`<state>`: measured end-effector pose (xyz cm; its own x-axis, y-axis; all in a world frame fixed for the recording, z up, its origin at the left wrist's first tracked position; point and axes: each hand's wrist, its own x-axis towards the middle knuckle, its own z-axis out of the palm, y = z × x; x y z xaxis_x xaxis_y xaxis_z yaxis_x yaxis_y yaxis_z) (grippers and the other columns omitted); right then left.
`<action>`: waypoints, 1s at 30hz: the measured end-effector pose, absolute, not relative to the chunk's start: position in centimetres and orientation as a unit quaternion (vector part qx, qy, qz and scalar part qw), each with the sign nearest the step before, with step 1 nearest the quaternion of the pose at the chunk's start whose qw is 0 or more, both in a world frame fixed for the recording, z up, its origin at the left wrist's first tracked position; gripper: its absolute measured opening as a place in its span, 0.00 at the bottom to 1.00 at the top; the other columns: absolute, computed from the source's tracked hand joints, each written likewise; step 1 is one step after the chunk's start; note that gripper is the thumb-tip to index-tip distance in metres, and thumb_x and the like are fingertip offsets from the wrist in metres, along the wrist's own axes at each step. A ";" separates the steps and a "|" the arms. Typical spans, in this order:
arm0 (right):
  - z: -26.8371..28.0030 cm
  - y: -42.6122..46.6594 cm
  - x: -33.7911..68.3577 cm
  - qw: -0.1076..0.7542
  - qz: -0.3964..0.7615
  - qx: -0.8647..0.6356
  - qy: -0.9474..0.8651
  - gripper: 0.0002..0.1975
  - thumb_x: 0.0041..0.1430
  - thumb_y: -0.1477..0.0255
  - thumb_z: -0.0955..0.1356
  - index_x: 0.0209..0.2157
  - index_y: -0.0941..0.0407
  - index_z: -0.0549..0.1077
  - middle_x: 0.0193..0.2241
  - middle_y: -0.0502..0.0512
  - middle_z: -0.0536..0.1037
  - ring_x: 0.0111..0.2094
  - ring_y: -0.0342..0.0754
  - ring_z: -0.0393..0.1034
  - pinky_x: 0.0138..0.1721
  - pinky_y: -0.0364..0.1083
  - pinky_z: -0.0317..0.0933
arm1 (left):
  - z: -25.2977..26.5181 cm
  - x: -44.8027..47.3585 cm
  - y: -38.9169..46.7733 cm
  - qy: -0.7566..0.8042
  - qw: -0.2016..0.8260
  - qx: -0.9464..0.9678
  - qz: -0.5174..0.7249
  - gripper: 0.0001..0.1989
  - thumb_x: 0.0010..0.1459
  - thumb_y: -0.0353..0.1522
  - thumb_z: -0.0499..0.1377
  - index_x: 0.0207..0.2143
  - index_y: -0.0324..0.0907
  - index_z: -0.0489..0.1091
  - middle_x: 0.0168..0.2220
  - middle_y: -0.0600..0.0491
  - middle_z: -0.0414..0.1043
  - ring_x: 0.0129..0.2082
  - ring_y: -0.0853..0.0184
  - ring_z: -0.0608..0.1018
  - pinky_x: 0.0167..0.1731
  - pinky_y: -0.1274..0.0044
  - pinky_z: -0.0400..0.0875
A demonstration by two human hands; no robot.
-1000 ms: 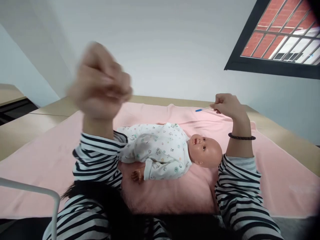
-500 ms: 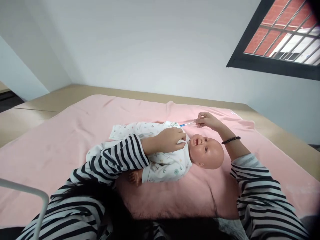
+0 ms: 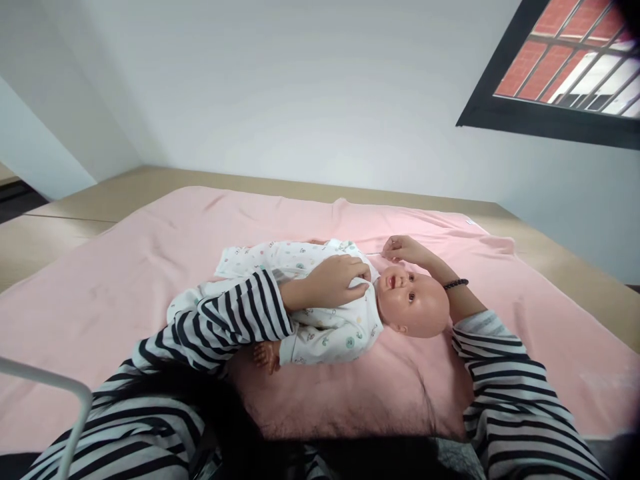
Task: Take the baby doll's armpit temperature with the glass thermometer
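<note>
A bald baby doll (image 3: 417,303) lies on its back in a white printed outfit (image 3: 345,337), head to the right. My left hand (image 3: 333,281) rests over its chest, thumb and fingers closed on the cloth near the neck opening and lifting its edge a little. Beyond the doll's face, my right hand (image 3: 400,248) pinches the end of a thin pale stick, perhaps a thermometer (image 3: 373,254). The stick points left toward the doll's far shoulder; its other end is hidden at the outfit.
A pink blanket (image 3: 165,247) with wrinkles lies under the doll, over a wooden surface (image 3: 430,199). Behind it stands a white wall (image 3: 300,100), with a barred window (image 3: 550,67) at upper right. A white metal bar (image 3: 50,377) crosses the lower left.
My right hand has moved left and slightly down, pushing the stick toward the outfit; its blue part no longer shows. My left hand stays at the neck opening.
</note>
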<state>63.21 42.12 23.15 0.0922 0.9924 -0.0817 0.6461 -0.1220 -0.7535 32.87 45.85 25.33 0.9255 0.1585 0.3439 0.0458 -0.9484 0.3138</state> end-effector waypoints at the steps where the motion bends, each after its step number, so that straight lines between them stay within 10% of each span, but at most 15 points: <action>1: 22.9 42.3 63.3 0.270 0.292 -0.693 -0.601 0.15 0.61 0.63 0.74 0.34 0.60 0.72 0.27 0.49 0.72 0.27 0.39 0.65 0.30 0.40 0.62 | 25.3 32.9 45.8 0.054 0.153 0.969 0.186 0.08 0.66 0.35 0.55 0.41 0.43 0.73 0.40 0.52 0.78 0.41 0.62 0.77 0.44 0.70 0.67; 17: 30.6 39.3 57.7 0.208 0.243 -0.633 -0.705 0.14 0.58 0.59 0.71 0.42 0.53 0.79 0.47 0.55 0.80 0.50 0.52 0.73 0.51 0.49 0.66 | 25.9 32.7 46.6 0.030 0.230 0.951 0.205 0.07 0.69 0.33 0.54 0.40 0.41 0.71 0.41 0.50 0.77 0.42 0.63 0.76 0.47 0.70 0.69; 30: 33.1 36.1 52.5 0.116 0.264 -0.559 -0.777 0.10 0.64 0.66 0.67 0.34 0.56 0.78 0.30 0.49 0.78 0.31 0.43 0.68 0.35 0.43 0.58 | 27.6 31.6 46.1 0.023 -0.092 0.954 0.284 0.08 0.70 0.29 0.54 0.39 0.41 0.73 0.39 0.52 0.76 0.39 0.63 0.74 0.40 0.71 0.66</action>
